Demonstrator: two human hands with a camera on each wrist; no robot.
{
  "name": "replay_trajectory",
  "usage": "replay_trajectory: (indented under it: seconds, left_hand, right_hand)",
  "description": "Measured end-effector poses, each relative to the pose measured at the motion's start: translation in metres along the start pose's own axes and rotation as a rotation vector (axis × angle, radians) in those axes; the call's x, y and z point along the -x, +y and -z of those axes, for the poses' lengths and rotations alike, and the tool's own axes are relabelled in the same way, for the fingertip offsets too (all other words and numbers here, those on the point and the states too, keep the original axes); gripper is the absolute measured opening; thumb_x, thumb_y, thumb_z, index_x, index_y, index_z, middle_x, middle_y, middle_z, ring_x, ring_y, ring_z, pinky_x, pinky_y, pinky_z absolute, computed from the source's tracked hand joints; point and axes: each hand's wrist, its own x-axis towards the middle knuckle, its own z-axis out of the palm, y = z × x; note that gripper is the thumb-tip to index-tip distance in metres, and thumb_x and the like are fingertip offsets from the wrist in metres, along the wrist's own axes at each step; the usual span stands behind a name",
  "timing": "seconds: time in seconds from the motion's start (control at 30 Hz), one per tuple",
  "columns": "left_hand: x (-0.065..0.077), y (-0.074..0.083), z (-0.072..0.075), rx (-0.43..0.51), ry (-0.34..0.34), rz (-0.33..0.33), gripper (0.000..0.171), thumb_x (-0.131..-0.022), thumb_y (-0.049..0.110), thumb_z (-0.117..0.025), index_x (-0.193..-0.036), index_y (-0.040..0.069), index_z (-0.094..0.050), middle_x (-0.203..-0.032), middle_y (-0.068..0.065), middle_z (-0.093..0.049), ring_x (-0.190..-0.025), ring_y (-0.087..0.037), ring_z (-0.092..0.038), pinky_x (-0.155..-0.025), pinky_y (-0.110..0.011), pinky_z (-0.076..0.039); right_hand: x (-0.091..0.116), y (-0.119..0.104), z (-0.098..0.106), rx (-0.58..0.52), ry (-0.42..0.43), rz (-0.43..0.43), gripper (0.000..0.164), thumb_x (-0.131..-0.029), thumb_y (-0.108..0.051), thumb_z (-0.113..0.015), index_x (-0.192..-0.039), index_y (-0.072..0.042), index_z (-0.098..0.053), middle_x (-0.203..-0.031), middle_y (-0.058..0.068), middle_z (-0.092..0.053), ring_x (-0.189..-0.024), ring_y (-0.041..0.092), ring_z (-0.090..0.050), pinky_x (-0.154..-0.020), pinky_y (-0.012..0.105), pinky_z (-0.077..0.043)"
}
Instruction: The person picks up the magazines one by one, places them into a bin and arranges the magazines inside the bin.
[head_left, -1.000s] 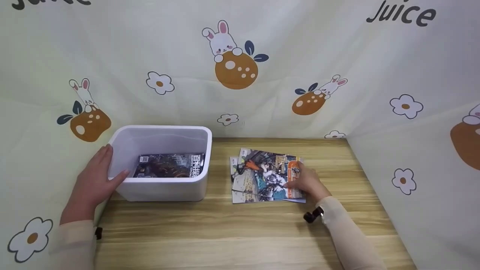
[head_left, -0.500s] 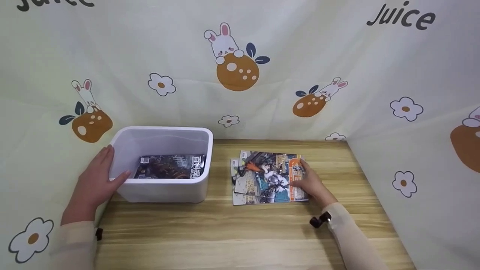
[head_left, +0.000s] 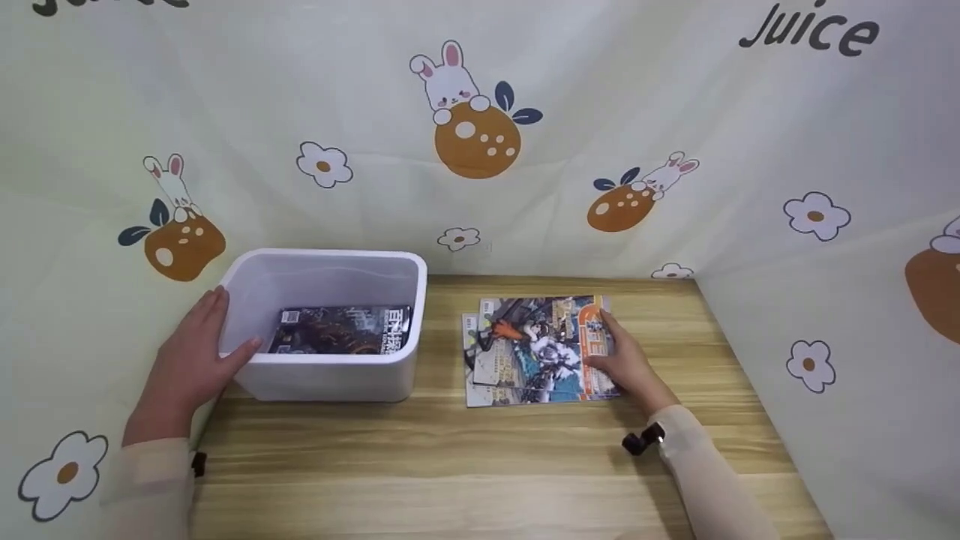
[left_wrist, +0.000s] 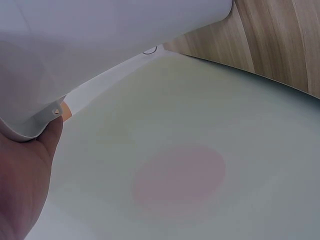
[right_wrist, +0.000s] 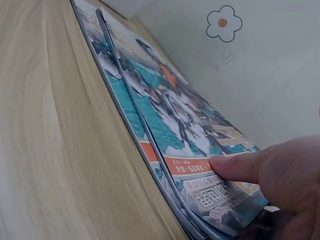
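Observation:
A white plastic bin (head_left: 322, 381) stands at the left of the table. My left hand (head_left: 187, 356) grips its near-left rim, the thumb hooked over the edge; the left wrist view shows the bin's outer wall beside that hand (left_wrist: 25, 175). Inside lies a dark-covered magazine (head_left: 337, 330). To the bin's right, two magazines with matching covers overlap on the table, the upper magazine (head_left: 551, 349) shifted back from the lower magazine (head_left: 476, 396). At their right edge my right hand (head_left: 630, 364) pinches the upper one, thumb flat on its cover (right_wrist: 187, 145) and the other fingers mostly hidden beneath.
The wood-grain table (head_left: 480, 465) runs toward me from a pale cloth backdrop (head_left: 360, 97) printed with rabbits, oranges and flowers. That cloth also rises along the table's left and right sides. A small black device (head_left: 643, 439) is strapped to the right wrist.
My right hand has shifted a little to the right, and the upper magazine has turned straighter and moved right with it. The left hand keeps its hold on the bin.

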Motion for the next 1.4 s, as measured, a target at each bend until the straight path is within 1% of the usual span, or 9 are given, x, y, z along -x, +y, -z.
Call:
replay_trajectory:
  seconds: [0.13,0.2,0.27,0.5,0.73,0.93,1.1,1.3,1.4]
  left_hand:
    - [0.002,-0.001,0.0,0.002,-0.003,0.009,0.104,-0.106,0.062,-0.061,-0.175,-0.001,-0.015,-0.18,-0.03,-0.017,-0.165,-0.054,-0.017,-0.124,-0.082,-0.022]
    - [0.002,-0.002,0.0,0.002,-0.004,0.011,0.105,-0.106,0.062,-0.061,-0.176,0.0,-0.014,-0.181,-0.029,-0.016,-0.166,-0.052,-0.017,-0.125,-0.081,-0.021]
    - [0.001,-0.002,0.0,0.001,-0.008,0.013,0.105,-0.106,0.063,-0.061,-0.176,0.001,-0.014,-0.181,-0.029,-0.016,-0.166,-0.052,-0.016,-0.125,-0.08,-0.02]
    - [0.001,-0.001,-0.002,0.003,0.005,0.015,0.104,-0.106,0.062,-0.062,-0.176,0.002,-0.013,-0.181,-0.029,-0.015,-0.166,-0.052,-0.015,-0.125,-0.08,-0.019]
    - [0.004,0.002,-0.007,0.01,-0.006,-0.005,0.104,-0.107,0.059,-0.064,-0.175,-0.001,-0.015,-0.18,-0.03,-0.018,-0.165,-0.053,-0.019,-0.125,-0.08,-0.023]
    - [0.002,0.001,0.0,0.001,0.012,0.0,0.103,-0.106,0.058,-0.063,-0.175,-0.002,-0.015,-0.18,-0.03,-0.019,-0.166,-0.052,-0.018,-0.125,-0.08,-0.023]
    - [0.004,0.003,-0.002,0.006,-0.015,0.017,0.105,-0.106,0.062,-0.062,-0.176,0.0,-0.014,-0.181,-0.029,-0.017,-0.166,-0.052,-0.017,-0.125,-0.081,-0.023]
    - [0.004,0.002,0.0,0.001,-0.014,0.021,0.104,-0.106,0.061,-0.062,-0.176,0.0,-0.014,-0.181,-0.029,-0.017,-0.166,-0.053,-0.017,-0.125,-0.08,-0.022]
    - [0.003,0.002,0.001,-0.003,-0.01,0.016,0.105,-0.106,0.062,-0.062,-0.175,0.0,-0.014,-0.181,-0.029,-0.016,-0.166,-0.053,-0.017,-0.125,-0.081,-0.022]
  right_hand:
    - [0.0,0.002,0.0,-0.133,-0.037,-0.037,0.106,-0.089,-0.001,-0.086,-0.177,-0.017,-0.028,-0.176,0.032,-0.027,-0.122,0.045,-0.067,-0.103,0.047,-0.062]
    - [-0.001,0.003,0.001,-0.218,-0.067,-0.063,0.102,-0.091,-0.001,-0.084,-0.176,-0.02,-0.031,-0.175,0.033,-0.029,-0.1,0.035,-0.071,-0.083,0.04,-0.067]
    - [-0.001,0.004,0.003,-0.273,-0.093,-0.075,0.097,-0.093,-0.002,-0.083,-0.175,-0.019,-0.034,-0.171,0.034,-0.035,-0.089,0.03,-0.071,-0.073,0.034,-0.066]
    - [-0.001,0.013,0.006,-0.332,-0.157,-0.072,0.084,-0.098,-0.007,-0.082,-0.171,-0.009,-0.041,-0.169,0.028,-0.043,-0.11,0.023,-0.07,-0.086,0.027,-0.063]
    - [0.006,0.019,0.007,-0.578,-0.132,-0.182,0.086,-0.098,0.003,-0.078,-0.173,-0.019,-0.04,-0.153,0.029,-0.057,-0.09,0.024,-0.078,-0.081,0.037,-0.069]
    - [-0.001,0.008,0.007,-0.688,-0.126,-0.103,0.087,-0.101,0.005,-0.075,-0.174,-0.019,-0.036,-0.153,0.024,-0.057,-0.101,0.022,-0.078,-0.086,0.035,-0.068]
    - [0.003,0.002,0.009,-0.717,-0.124,-0.121,0.084,-0.103,0.005,-0.072,-0.175,-0.018,-0.035,-0.159,0.022,-0.052,-0.103,0.019,-0.077,-0.086,0.031,-0.067]
    - [-0.002,-0.017,0.011,-0.8,-0.117,-0.162,0.085,-0.103,0.004,-0.072,-0.175,-0.023,-0.036,-0.129,0.011,-0.073,-0.095,0.02,-0.079,-0.083,0.03,-0.067]
    - [-0.003,-0.03,0.014,-0.851,-0.124,-0.162,0.084,-0.104,0.005,-0.07,-0.175,-0.024,-0.036,-0.126,0.008,-0.074,-0.093,0.02,-0.08,-0.082,0.03,-0.068]
